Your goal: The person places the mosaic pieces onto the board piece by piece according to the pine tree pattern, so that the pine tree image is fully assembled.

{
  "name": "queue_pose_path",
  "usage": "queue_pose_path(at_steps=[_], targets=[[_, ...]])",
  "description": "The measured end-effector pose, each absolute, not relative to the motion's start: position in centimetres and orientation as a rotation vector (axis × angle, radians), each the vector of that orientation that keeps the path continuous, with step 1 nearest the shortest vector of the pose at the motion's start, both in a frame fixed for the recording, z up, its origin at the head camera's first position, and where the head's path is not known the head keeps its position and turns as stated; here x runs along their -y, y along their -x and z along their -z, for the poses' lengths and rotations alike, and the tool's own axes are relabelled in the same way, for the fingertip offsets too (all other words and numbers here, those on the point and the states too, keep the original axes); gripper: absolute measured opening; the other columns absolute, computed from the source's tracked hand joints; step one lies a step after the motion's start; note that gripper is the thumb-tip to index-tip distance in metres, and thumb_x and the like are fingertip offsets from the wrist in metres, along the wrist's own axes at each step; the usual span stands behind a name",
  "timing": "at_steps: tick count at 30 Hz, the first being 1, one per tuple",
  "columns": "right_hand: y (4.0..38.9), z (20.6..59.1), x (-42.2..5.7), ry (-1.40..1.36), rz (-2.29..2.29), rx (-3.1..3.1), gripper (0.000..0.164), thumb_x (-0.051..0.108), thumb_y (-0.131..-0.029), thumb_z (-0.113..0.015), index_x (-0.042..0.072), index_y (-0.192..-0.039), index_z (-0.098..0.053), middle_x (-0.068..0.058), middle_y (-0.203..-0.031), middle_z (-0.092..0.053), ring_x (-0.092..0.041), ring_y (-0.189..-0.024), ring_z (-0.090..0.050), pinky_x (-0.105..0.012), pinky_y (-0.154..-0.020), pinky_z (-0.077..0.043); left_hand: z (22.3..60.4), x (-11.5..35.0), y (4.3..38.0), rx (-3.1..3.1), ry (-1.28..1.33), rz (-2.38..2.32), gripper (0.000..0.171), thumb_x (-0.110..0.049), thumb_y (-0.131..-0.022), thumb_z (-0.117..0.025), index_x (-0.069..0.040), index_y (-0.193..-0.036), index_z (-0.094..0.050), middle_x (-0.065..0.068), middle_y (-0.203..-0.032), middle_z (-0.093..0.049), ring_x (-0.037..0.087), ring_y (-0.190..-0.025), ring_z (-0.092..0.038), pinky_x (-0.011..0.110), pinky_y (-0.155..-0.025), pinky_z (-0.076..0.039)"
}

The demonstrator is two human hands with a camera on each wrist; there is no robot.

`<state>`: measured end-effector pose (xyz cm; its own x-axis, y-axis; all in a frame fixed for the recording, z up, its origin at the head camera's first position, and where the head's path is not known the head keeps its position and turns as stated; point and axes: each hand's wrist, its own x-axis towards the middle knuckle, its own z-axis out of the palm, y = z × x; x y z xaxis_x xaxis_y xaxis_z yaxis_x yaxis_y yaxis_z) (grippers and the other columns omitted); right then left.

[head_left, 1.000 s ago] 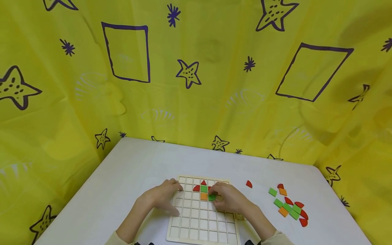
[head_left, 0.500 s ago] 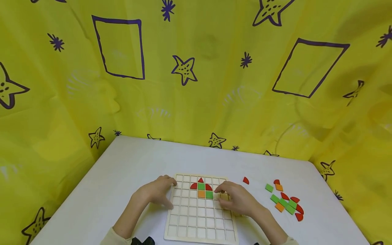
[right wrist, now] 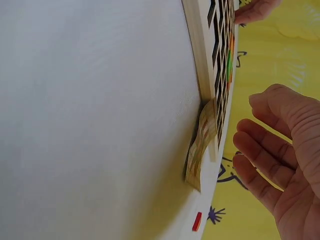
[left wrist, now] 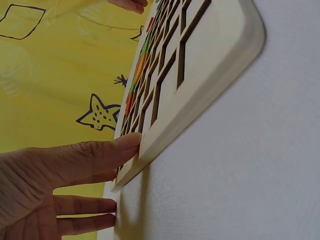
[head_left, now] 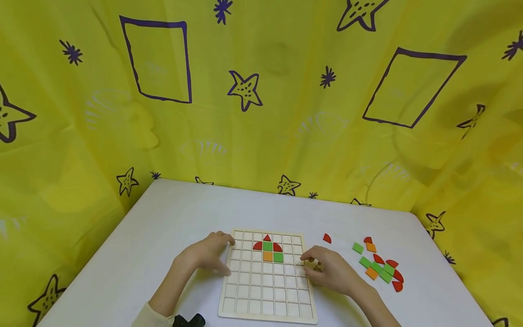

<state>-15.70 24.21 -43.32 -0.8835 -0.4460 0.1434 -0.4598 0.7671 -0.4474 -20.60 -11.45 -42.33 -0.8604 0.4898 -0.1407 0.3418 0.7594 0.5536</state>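
A pale wooden grid board [head_left: 255,293] lies on the white table. Near its top sit a red triangle tile [head_left: 267,238], two red quarter-circle tiles [head_left: 257,245], two green square tiles [head_left: 278,257] and an orange square tile [head_left: 267,256]. My left hand [head_left: 208,255] rests at the board's left edge; in the left wrist view the thumb [left wrist: 127,141] lies at the rim, the other fingers outstretched beyond it. My right hand [head_left: 333,271] hovers by the right edge with bent, parted fingers and nothing between them. A wavy tan patterned strip [right wrist: 202,142] juts out beside the board.
Right of the board, several loose green, orange and red tiles [head_left: 386,274] lie in a cluster. One red quarter-circle tile [head_left: 327,238] lies apart, nearer the board. A yellow curtain [head_left: 282,136] with drawn stars hangs behind the table.
My right hand has let go of the green square tile in the grid and moved right, to the board's edge. My left hand stays at the left edge. The head view has shifted slightly.
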Motion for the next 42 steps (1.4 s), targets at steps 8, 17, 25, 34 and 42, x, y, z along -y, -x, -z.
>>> queue_pose_path(at_steps=[8, 17, 25, 34, 42], targets=[[15.1, 43.4, -26.4, -0.710, -0.791, 2.867, 0.017, 0.016, -0.090, -0.078, 0.014, -0.106, -0.073, 0.008, -0.100, -0.069, -0.009, -0.089, -0.061, -0.027, -0.074, -0.055, 42.8, 11.8, 21.0, -2.681, -0.714, -0.828, 0.067, -0.016, -0.067, -0.095, -0.002, -0.125, -0.063, 0.015, -0.127, -0.059, 0.038, -0.125, -0.051, 0.059, -0.104, -0.045], [14.4, 43.9, -29.1, -0.671, -0.796, 2.791, 0.019, 0.012, -0.088, -0.080, 0.012, -0.106, -0.073, 0.005, -0.100, -0.071, -0.011, -0.088, -0.061, -0.025, -0.070, -0.054, 43.1, 11.5, 20.9, -2.654, -0.707, -0.797, 0.068, -0.019, -0.068, -0.095, -0.005, -0.127, -0.062, 0.017, -0.134, -0.056, 0.038, -0.128, -0.048, 0.059, -0.105, -0.045], [14.0, 43.9, -30.6, -0.578, -0.759, 2.796, 0.020, 0.010, -0.086, -0.081, 0.012, -0.105, -0.073, 0.008, -0.099, -0.072, -0.008, -0.087, -0.061, -0.025, -0.070, -0.054, 42.7, 11.2, 20.5, -2.665, -0.672, -0.733, 0.070, -0.021, -0.066, -0.096, -0.008, -0.126, -0.062, 0.016, -0.136, -0.054, 0.034, -0.127, -0.046, 0.056, -0.099, -0.048], [13.9, 44.0, -32.6, -0.573, -0.718, 2.729, 0.022, 0.005, -0.081, -0.084, 0.012, -0.100, -0.074, 0.010, -0.092, -0.071, -0.003, -0.083, -0.060, -0.025, -0.066, -0.053, 42.8, 11.3, 20.6, -2.679, -0.653, -0.711, 0.070, -0.023, -0.066, -0.096, -0.009, -0.126, -0.063, 0.013, -0.133, -0.054, 0.032, -0.125, -0.046, 0.055, -0.097, -0.050], [13.7, 44.1, -34.4, -0.406, -0.701, 2.799, 0.023, 0.010, -0.080, -0.086, 0.012, -0.099, -0.074, 0.009, -0.094, -0.071, -0.006, -0.081, -0.061, -0.028, -0.071, -0.053, 42.7, 11.2, 20.4, -2.674, -0.633, -0.714, 0.071, -0.024, -0.066, -0.097, -0.010, -0.126, -0.062, 0.013, -0.133, -0.054, 0.031, -0.124, -0.046, 0.055, -0.097, -0.050]])
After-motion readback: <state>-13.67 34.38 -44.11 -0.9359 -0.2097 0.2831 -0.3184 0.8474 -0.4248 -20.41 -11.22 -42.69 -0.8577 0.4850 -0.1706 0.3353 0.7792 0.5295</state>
